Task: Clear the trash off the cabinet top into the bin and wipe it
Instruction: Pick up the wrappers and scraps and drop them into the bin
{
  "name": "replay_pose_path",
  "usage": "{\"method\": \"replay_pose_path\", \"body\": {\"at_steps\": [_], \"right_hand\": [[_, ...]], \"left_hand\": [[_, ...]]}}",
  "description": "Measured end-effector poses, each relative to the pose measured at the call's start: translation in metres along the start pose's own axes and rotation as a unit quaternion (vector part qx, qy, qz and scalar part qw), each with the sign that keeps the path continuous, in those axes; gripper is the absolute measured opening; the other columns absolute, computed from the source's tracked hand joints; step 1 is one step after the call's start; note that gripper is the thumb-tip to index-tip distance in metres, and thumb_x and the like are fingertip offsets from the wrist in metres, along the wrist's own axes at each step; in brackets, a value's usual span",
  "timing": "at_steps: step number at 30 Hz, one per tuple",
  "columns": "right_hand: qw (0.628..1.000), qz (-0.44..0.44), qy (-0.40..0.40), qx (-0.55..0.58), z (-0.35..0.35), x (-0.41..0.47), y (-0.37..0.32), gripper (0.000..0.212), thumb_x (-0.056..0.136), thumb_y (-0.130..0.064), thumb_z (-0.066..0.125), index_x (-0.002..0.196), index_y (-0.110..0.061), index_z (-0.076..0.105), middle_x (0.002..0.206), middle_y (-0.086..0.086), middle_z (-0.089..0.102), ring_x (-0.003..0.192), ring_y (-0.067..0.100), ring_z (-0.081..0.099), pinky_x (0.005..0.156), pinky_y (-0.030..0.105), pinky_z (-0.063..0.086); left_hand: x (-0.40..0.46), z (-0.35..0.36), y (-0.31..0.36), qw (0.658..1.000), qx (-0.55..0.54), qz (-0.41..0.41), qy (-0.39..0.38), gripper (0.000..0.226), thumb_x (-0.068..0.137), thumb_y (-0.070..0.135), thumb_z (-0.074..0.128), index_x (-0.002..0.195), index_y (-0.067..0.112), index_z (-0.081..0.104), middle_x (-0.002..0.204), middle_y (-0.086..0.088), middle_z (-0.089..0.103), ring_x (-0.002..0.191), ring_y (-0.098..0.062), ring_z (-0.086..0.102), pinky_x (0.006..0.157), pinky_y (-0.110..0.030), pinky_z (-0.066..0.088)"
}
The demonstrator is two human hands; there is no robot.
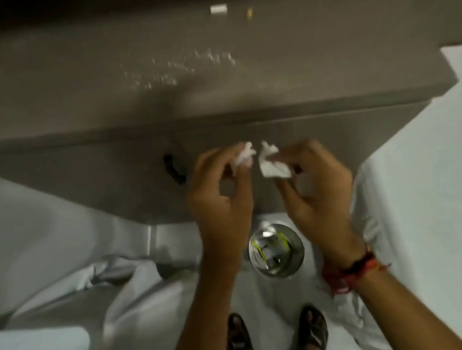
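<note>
Here both hands hover in front of the cabinet, above the round metal bin (276,248) on the floor. The left hand (220,193) has its fingers pinched on a crumpled white tissue (244,156); the right hand (318,185) pinches a second white wad (272,164) just beside it. On the cabinet top (69,78) lie scattered white crumbs (180,68), a small white scrap (218,9) and a yellowish bit (249,13).
</note>
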State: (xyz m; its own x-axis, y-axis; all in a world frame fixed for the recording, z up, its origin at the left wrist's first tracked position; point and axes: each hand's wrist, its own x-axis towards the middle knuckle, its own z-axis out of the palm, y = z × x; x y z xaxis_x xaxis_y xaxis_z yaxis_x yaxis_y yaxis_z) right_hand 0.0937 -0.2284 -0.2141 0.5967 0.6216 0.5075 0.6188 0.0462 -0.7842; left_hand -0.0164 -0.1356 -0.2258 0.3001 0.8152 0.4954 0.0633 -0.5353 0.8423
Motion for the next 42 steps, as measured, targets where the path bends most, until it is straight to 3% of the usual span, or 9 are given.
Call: {"method": "replay_pose_path", "body": {"at_steps": [3,10,14,18,21,26,32,38,42], "right_hand": [[0.977,0.200,-0.061,-0.033,0.015,-0.099,0.064,0.011,0.083,-0.006,0.070,0.089,-0.015,0.074,0.091,-0.004,0.069,0.085,0.006,0.065,0.072,0.025,0.053],[0.749,0.651,-0.086,0.084,0.052,-0.219,0.212,0.037,0.094,0.009,0.052,0.125,-0.005,0.064,0.107,0.012,0.064,0.091,0.024,0.061,0.070,0.027,0.058],[0.773,0.602,-0.181,-0.080,0.046,-0.210,0.232,0.031,0.094,-0.006,0.057,0.123,-0.012,0.067,0.111,0.008,0.067,0.098,0.020,0.059,0.077,0.028,0.051],[0.881,0.425,-0.175,-0.113,0.035,-0.149,0.185,0.024,0.086,0.000,0.059,0.091,-0.020,0.071,0.096,-0.001,0.073,0.089,0.014,0.069,0.075,0.016,0.056],[0.963,0.211,-0.147,-0.076,0.031,-0.074,0.115,0.024,0.083,-0.002,0.059,0.087,-0.021,0.072,0.087,-0.008,0.072,0.079,0.008,0.068,0.070,0.029,0.057],[0.997,-0.073,0.022,0.005,0.014,0.062,-0.006,0.014,0.078,-0.001,0.057,0.078,-0.010,0.068,0.075,-0.001,0.066,0.067,0.013,0.062,0.062,0.024,0.049],[0.993,0.043,0.019,-0.108,0.022,0.200,-0.042,0.017,0.084,-0.010,0.058,0.097,-0.011,0.068,0.100,0.004,0.064,0.091,0.023,0.063,0.081,0.040,0.054],[0.922,0.169,-0.096,-0.334,0.037,0.252,-0.016,0.040,0.085,-0.045,0.064,0.104,-0.009,0.068,0.113,0.012,0.064,0.109,0.032,0.057,0.094,0.040,0.051],[0.931,0.174,-0.067,-0.313,0.045,0.250,-0.006,0.023,0.087,-0.028,0.069,0.095,-0.006,0.072,0.102,0.013,0.067,0.103,0.032,0.061,0.084,0.040,0.057]], "left_hand": [[-0.090,0.014,-0.061,0.980,0.095,-0.133,-0.113,0.022,0.089,0.001,0.071,0.107,0.013,0.076,0.106,-0.005,0.071,0.094,-0.012,0.070,0.082,-0.025,0.058],[-0.201,0.060,-0.185,0.807,0.235,-0.331,-0.429,0.053,0.090,0.000,0.060,0.141,0.013,0.057,0.135,-0.021,0.062,0.126,-0.037,0.057,0.110,-0.043,0.047],[-0.196,0.056,-0.206,0.776,0.245,-0.334,-0.476,0.067,0.091,0.000,0.057,0.154,0.016,0.040,0.148,-0.021,0.049,0.137,-0.037,0.049,0.114,-0.042,0.043],[-0.141,0.040,-0.164,0.872,0.165,-0.297,-0.353,0.035,0.091,0.000,0.061,0.124,0.008,0.068,0.120,-0.012,0.075,0.111,-0.025,0.071,0.097,-0.034,0.056],[-0.071,0.027,-0.097,0.936,0.035,-0.235,-0.260,0.020,0.095,0.014,0.066,0.109,0.027,0.073,0.094,0.016,0.078,0.087,0.002,0.072,0.081,-0.019,0.056],[0.073,-0.001,0.016,0.997,-0.035,0.028,-0.062,0.018,0.098,0.023,0.065,0.103,0.039,0.071,0.083,0.023,0.073,0.076,-0.002,0.074,0.071,-0.013,0.056],[0.223,0.018,0.035,0.988,0.148,-0.033,-0.038,0.018,0.095,0.012,0.059,0.105,0.018,0.073,0.092,-0.001,0.075,0.081,-0.015,0.071,0.072,-0.030,0.062],[0.281,0.047,0.017,0.931,0.285,-0.069,-0.216,0.043,0.094,0.015,0.069,0.135,0.024,0.061,0.128,-0.007,0.064,0.117,-0.024,0.063,0.103,-0.043,0.056],[0.280,0.063,0.008,0.895,0.355,0.008,-0.269,0.022,0.089,0.014,0.076,0.110,0.019,0.077,0.110,-0.009,0.068,0.103,-0.026,0.068,0.089,-0.035,0.057]]}}
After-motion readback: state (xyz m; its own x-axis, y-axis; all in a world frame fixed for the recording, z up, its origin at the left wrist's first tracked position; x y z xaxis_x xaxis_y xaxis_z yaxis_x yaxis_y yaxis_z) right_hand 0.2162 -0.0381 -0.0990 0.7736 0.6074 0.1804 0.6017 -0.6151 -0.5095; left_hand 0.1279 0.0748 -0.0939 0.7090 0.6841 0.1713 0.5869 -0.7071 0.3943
